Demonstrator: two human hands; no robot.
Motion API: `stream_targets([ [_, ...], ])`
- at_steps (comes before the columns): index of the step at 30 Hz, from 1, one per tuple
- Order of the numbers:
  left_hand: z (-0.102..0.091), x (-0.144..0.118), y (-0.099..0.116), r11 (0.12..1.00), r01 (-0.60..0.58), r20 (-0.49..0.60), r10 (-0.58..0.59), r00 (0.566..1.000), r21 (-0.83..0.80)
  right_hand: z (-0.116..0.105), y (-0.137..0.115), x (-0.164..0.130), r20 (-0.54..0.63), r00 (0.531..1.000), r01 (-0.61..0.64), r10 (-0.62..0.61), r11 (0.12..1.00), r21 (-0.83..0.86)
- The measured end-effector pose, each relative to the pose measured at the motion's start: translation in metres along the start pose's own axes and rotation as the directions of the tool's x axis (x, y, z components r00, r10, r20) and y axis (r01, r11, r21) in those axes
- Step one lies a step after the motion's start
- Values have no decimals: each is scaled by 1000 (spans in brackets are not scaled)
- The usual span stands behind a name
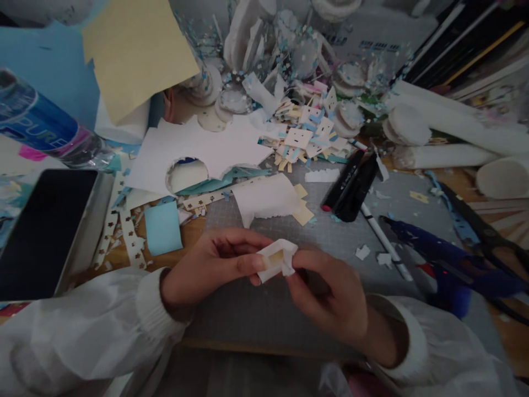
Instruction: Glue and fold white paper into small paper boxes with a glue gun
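Note:
Between my two hands is a small white folded paper box (270, 270) with a pale yellow patch inside it. My left hand (223, 259) pinches its left end, thumb on top and fingers beneath. At the other end, my right hand (330, 289) grips a folded white flap between thumb and fingers. Both hands hang just above a grey cutting mat (231, 325). Beyond them on the mat lies a curled sheet of white paper (268, 197), with small yellow paper pieces (303, 212) beside it.
Black markers (351, 184), a white pen (384, 240) and a blue glue gun (438, 259) lie to the right, near scissors (487, 231). A phone (47, 231), water bottle (45, 121) and blue sticky notes (163, 226) are left. Paper cutouts (309, 132) pile up behind.

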State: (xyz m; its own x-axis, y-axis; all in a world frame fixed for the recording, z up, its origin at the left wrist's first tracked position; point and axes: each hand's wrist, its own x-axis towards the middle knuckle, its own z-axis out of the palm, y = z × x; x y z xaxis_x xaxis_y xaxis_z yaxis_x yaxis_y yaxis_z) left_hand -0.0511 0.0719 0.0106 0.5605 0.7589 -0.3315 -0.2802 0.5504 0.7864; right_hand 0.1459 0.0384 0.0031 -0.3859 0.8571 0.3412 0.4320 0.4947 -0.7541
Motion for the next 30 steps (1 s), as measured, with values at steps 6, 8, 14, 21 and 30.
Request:
stream_targets([
  [6, -1, 0, 0, 999, 2, -22, -1, 1000, 41, -1, 0, 2, 43, 996, 83, -78, 991, -108],
  [8, -1, 0, 1, 999, 1, -5, -1, 1000, 36, -2, 1, 4, 69, 991, 122, -112, 981, -149],
  [14, 0, 2, 4, 996, 35, -24, -33, 999, 78, -3, 6, 6, 166, 968, 218, -188, 958, -186],
  [21, -1, 3, 7, 988, 18, 1, -18, 1000, 156, -4, 8, 4, 252, 950, 246, -183, 938, -243],
  [30, -5, 0, 8, 978, -25, 79, 9, 997, 205, -3, 5, 6, 209, 958, 232, -195, 958, -169],
])
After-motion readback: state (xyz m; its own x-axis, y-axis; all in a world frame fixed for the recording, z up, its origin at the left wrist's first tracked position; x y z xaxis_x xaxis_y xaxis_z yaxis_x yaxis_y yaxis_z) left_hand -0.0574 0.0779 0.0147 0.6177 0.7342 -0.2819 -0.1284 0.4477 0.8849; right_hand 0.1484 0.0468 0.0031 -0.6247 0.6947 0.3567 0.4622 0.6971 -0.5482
